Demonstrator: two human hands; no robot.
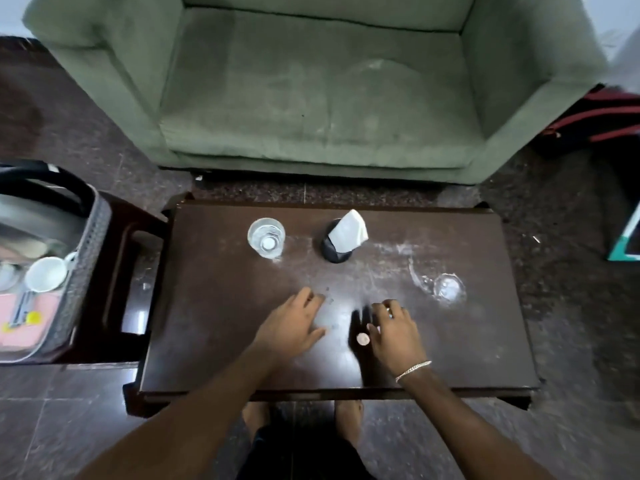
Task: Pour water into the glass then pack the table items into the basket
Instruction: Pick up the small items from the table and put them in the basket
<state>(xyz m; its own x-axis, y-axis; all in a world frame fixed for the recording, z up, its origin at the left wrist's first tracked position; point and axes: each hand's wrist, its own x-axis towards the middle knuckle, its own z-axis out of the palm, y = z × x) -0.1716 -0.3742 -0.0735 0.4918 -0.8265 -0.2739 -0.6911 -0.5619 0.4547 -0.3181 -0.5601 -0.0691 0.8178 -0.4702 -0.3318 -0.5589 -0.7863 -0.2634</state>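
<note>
A clear glass (pixel 266 239) holding water stands at the back left of the dark wooden table (pixel 221 341). A second clear glass (pixel 448 289) sits at the right, amid pale smears. A black holder with white napkins (pixel 341 240) stands at the back middle. My left hand (pixel 294 323) lies flat on the table near the front, fingers relaxed, holding nothing. My right hand (pixel 394 334), with a bracelet at the wrist, hovers beside it with bent fingers. Its thumb tip is next to a small pale round thing (pixel 363 338) on the table.
A dark woven basket (pixel 81 258) with a black handle stands on a brown stool (pixel 135 216) left of the table. It holds a white cup (pixel 45 273), a pink cloth and cutlery. A green armchair (pixel 311 98) stands behind the table. My feet are under the front edge.
</note>
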